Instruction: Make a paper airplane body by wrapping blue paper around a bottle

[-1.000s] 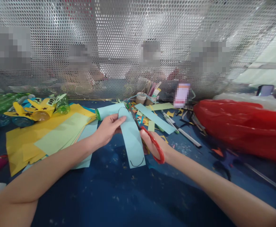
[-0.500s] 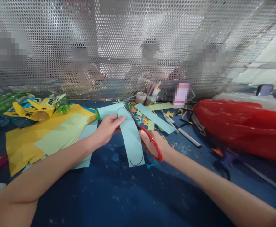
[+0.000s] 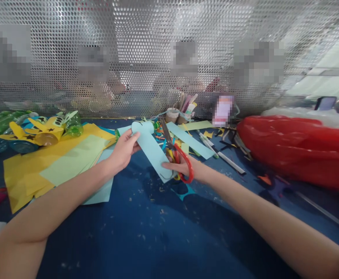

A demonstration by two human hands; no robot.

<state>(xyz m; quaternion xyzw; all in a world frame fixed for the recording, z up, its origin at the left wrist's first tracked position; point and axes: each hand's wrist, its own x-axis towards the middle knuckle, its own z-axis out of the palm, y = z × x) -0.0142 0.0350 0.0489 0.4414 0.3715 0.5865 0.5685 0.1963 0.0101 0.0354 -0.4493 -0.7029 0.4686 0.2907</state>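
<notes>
My left hand [image 3: 123, 150] pinches the rounded far end of a long light-blue paper strip [image 3: 151, 150] held above the dark blue table [image 3: 146, 232]. My right hand [image 3: 184, 167] grips red-handled scissors [image 3: 177, 158], blades pointing away, and its fingers also touch the strip's near end. The strip slants from upper left to lower right between both hands.
Yellow and pale green paper sheets [image 3: 56, 162] lie at left, with green plastic bottles [image 3: 73, 126] and yellow cut-outs behind. A red plastic bag [image 3: 297, 149] fills the right. Paper scraps, another blue strip [image 3: 191, 140], pens and a cup of sticks [image 3: 184, 110] sit before a perforated metal screen; people are behind it.
The scissors came off the strip's right edge. The strip swung to a slant and moved farther away, and my right fingers now touch its near end.
</notes>
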